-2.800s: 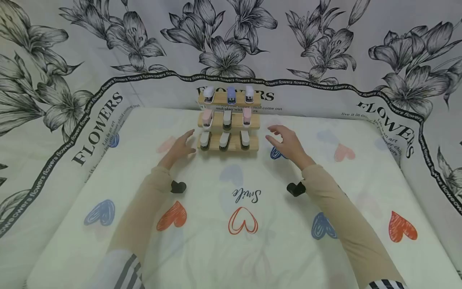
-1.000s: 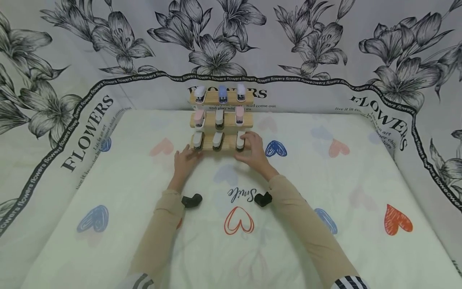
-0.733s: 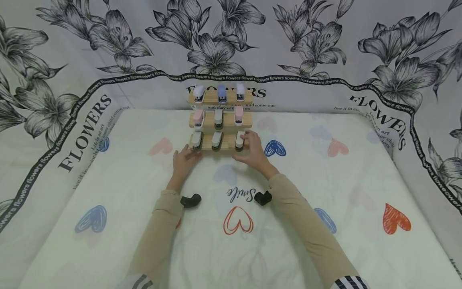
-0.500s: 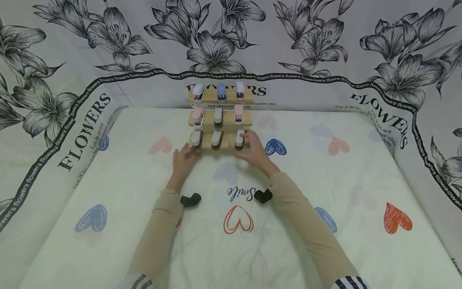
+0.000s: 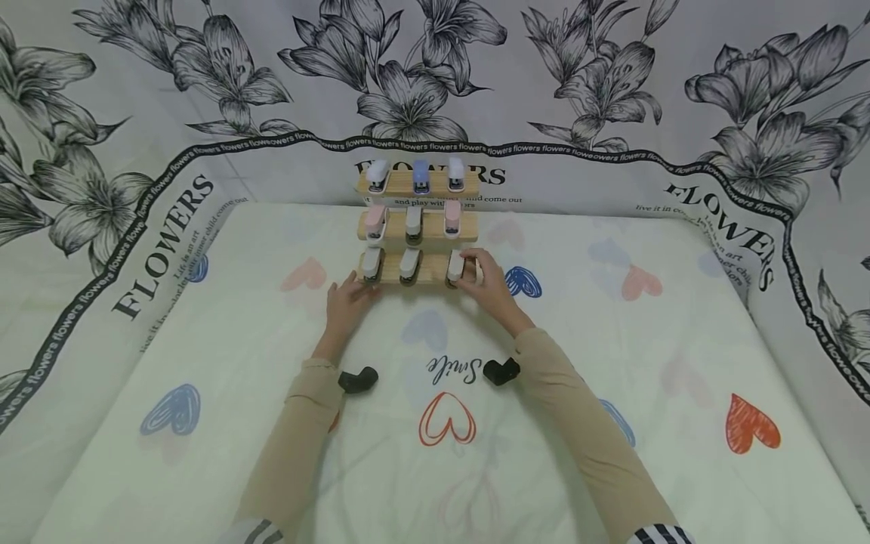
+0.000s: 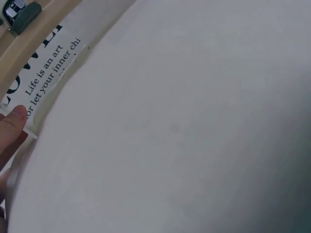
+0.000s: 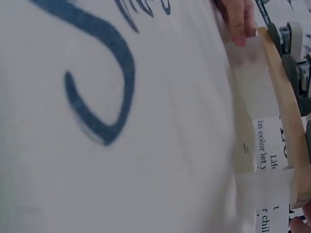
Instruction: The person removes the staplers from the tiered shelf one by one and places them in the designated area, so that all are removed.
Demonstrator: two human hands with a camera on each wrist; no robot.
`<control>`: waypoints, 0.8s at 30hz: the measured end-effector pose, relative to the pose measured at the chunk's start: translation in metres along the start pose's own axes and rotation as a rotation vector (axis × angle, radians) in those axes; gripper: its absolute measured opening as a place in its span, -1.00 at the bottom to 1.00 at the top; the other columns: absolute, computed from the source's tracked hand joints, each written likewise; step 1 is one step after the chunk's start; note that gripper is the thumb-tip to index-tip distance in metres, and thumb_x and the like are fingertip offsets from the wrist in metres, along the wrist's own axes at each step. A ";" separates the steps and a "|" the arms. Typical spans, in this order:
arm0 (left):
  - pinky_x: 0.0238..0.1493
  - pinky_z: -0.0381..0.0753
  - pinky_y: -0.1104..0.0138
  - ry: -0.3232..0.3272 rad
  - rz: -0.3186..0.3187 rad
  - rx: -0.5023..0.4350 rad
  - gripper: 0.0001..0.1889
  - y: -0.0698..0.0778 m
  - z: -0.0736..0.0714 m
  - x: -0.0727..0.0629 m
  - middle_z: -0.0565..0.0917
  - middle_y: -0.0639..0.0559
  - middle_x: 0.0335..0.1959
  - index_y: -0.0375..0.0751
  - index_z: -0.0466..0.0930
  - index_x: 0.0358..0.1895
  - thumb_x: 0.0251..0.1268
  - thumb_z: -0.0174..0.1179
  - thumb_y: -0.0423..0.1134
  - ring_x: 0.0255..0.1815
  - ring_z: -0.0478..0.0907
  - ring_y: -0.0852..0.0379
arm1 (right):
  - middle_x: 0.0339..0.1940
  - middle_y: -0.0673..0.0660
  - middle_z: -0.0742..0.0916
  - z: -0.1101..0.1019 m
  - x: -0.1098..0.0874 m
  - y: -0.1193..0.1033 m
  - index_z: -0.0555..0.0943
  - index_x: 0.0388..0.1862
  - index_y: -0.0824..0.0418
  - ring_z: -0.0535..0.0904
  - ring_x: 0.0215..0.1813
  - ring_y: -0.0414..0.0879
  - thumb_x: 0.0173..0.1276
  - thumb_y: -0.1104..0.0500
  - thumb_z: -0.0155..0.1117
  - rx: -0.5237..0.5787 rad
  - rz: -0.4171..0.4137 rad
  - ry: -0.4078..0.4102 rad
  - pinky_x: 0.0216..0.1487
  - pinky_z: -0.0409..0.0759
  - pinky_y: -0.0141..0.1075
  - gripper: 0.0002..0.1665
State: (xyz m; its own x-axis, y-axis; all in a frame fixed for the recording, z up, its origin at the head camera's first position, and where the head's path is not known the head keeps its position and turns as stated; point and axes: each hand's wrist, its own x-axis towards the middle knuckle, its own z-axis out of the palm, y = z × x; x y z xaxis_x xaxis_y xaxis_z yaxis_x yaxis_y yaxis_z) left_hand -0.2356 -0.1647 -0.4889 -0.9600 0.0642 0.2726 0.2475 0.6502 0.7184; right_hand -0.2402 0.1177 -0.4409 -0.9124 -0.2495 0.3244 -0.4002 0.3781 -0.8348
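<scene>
A three-tier wooden rack (image 5: 431,273) stands at the back of the table, holding several small staplers. On its lowest board, my right hand (image 5: 492,295) pinches the rightmost stapler (image 5: 456,264), white with a dark base, between thumb and fingers. That stapler leans slightly and stays close over the board. My left hand (image 5: 345,308) holds the front left corner of the same board, the thumb in front of it. Beside that corner sits a white stapler (image 5: 371,264), with another stapler (image 5: 409,264) at mid-board. In the right wrist view the board (image 7: 291,119) runs along the right edge.
The middle tier carries a pink stapler (image 5: 375,221), a grey-white one (image 5: 414,223) and a second pink one. Above them are a blue stapler (image 5: 421,175) and two whitish ones. A flower-printed curtain (image 5: 578,91) hangs behind. A heart-printed cloth (image 5: 544,468) covers the table.
Both hands have come in to the rack from either side. The right hand has taken hold of the rightmost front stapler and just now shifted it slightly to the right, tilting it.
</scene>
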 end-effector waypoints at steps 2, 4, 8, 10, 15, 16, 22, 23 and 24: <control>0.25 -0.29 -0.06 0.003 0.002 -0.002 -0.66 0.001 -0.001 0.000 0.45 -0.18 0.09 -0.26 0.57 -0.07 0.15 0.18 -0.14 0.28 0.14 -0.14 | 0.11 0.25 0.46 -0.004 0.001 -0.001 0.31 0.15 0.37 0.28 0.19 0.04 0.08 0.29 0.33 -0.014 0.043 -0.014 0.21 0.17 -0.11 -0.34; 0.25 -0.29 -0.06 0.003 0.002 0.001 -0.66 0.002 -0.001 0.000 0.44 -0.18 0.10 -0.26 0.57 -0.07 0.14 0.19 -0.14 0.27 0.14 -0.14 | 0.11 0.25 0.47 -0.008 0.002 -0.001 0.31 0.18 0.36 0.28 0.18 0.05 0.04 0.25 0.37 -0.046 0.070 -0.027 0.22 0.13 -0.10 -0.28; 0.25 -0.28 -0.06 -0.003 -0.006 0.012 -0.65 0.002 -0.001 0.000 0.45 -0.17 0.09 -0.26 0.56 -0.05 0.15 0.18 -0.14 0.28 0.14 -0.13 | 0.08 0.22 0.49 -0.017 0.003 0.000 0.39 0.16 0.33 0.26 0.16 0.05 0.01 0.24 0.39 -0.069 0.081 -0.064 0.19 0.14 -0.08 -0.31; 0.25 -0.28 -0.05 -0.007 -0.011 0.014 -0.65 0.003 -0.001 -0.001 0.46 -0.17 0.09 -0.26 0.56 -0.04 0.16 0.17 -0.13 0.28 0.14 -0.13 | 0.08 0.20 0.49 -0.020 0.003 0.001 0.39 0.17 0.30 0.28 0.16 0.03 0.01 0.24 0.39 -0.042 0.089 -0.082 0.17 0.19 -0.08 -0.31; 0.26 -0.29 -0.03 -0.018 -0.030 0.021 -0.66 0.004 -0.002 -0.002 0.49 -0.17 0.05 -0.27 0.56 -0.06 0.16 0.16 -0.14 0.28 0.13 -0.12 | 0.05 0.17 0.52 -0.023 -0.001 0.005 0.42 0.16 0.28 0.40 0.04 0.03 -0.03 0.26 0.42 0.022 0.077 -0.071 0.08 0.35 -0.11 -0.29; 0.26 -0.29 -0.03 -0.019 -0.033 0.022 -0.66 0.005 -0.002 -0.002 0.50 -0.17 0.04 -0.28 0.56 -0.07 0.16 0.16 -0.14 0.28 0.13 -0.13 | 0.03 0.17 0.53 -0.024 -0.002 0.006 0.42 0.15 0.29 0.41 0.01 0.03 -0.04 0.27 0.42 0.027 0.071 -0.062 0.06 0.38 -0.13 -0.29; 0.27 -0.28 -0.01 -0.019 -0.027 0.021 -0.68 0.005 -0.003 -0.001 0.51 -0.19 0.01 -0.31 0.57 -0.10 0.17 0.16 -0.15 0.28 0.13 -0.13 | 0.04 0.23 0.56 -0.031 -0.006 0.001 0.36 0.19 0.29 0.44 -0.09 0.10 -0.04 0.32 0.41 0.052 0.047 -0.040 -0.04 0.40 -0.13 -0.25; 0.27 -0.28 -0.01 -0.019 -0.027 0.019 -0.68 0.005 -0.003 -0.001 0.51 -0.19 0.02 -0.31 0.58 -0.10 0.17 0.16 -0.16 0.28 0.13 -0.13 | 0.05 0.23 0.56 -0.033 -0.006 0.001 0.35 0.20 0.27 0.44 -0.07 0.10 -0.03 0.32 0.41 0.046 0.044 -0.040 -0.04 0.39 -0.11 -0.24; 0.27 -0.28 0.00 -0.019 -0.029 0.016 -0.69 0.005 -0.003 -0.001 0.51 -0.19 0.02 -0.31 0.58 -0.11 0.17 0.16 -0.16 0.28 0.13 -0.13 | 0.06 0.23 0.56 -0.034 -0.007 0.002 0.34 0.21 0.25 0.43 -0.03 0.09 -0.02 0.31 0.41 0.034 0.041 -0.040 -0.03 0.38 -0.10 -0.23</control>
State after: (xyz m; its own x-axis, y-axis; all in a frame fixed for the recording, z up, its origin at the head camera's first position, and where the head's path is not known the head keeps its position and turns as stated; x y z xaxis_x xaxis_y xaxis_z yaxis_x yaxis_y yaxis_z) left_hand -0.2329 -0.1639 -0.4833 -0.9690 0.0600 0.2395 0.2179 0.6642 0.7151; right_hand -0.2376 0.1506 -0.4297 -0.9236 -0.2699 0.2722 -0.3587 0.3584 -0.8619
